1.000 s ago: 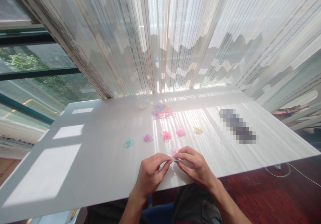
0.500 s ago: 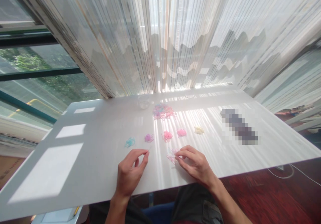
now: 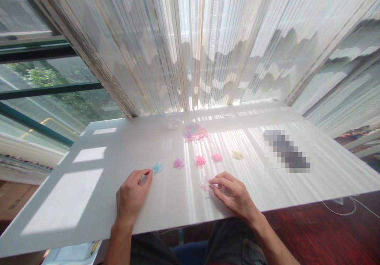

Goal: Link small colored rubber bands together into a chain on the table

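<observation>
While the right hand [image 3: 233,194] stays pinched, the pinched left hand [image 3: 131,195] has reached the teal pile [image 3: 158,168].

The left hand [image 3: 132,195] has its fingers [image 3: 145,172] pinched at a blue pile [image 3: 158,167] on the white worktop [image 3: 169,205], the right hand [image 3: 234,192] at a small mixed pile [image 3: 204,185]. Beyond sit a purple pile [image 3: 178,163], two pink piles [image 3: 200,161], a yellow pile [image 3: 237,154], a larger mixed heap [image 3: 196,133] and a clear bowl [image 3: 172,122].
</observation>
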The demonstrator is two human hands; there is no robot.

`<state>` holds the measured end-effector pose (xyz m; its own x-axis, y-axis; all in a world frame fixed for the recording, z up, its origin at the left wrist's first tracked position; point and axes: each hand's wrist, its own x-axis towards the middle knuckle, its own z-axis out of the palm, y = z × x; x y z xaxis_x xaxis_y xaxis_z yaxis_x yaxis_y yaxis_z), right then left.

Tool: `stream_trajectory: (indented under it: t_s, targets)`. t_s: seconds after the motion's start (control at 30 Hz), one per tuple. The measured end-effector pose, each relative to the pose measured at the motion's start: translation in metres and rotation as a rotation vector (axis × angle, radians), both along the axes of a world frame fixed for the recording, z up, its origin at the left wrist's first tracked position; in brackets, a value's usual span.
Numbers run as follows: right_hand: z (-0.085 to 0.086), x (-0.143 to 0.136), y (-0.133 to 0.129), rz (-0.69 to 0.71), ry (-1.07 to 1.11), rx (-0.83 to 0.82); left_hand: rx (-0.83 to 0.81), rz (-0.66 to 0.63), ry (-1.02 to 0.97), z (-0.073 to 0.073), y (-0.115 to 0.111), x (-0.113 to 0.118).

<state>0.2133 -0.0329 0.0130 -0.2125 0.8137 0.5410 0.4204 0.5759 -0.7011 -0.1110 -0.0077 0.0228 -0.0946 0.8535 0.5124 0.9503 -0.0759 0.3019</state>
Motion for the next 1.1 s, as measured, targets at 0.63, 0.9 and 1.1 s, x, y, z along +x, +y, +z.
stream_trajectory:
  t_s: [0.63,0.9,1.1]
  targets:
    - [-0.001,0.001,-0.001,-0.002,-0.002,-0.014,-0.088,-0.518,-0.347,0.002,-0.030,0.093]
    - [0.002,0.001,-0.003,0.015,-0.011,-0.046,-0.155,-0.669,-0.494,-0.010,-0.030,0.121]
    - [0.001,0.001,-0.002,0.009,0.006,-0.019,-0.162,-0.671,-0.501,-0.009,-0.032,0.120]
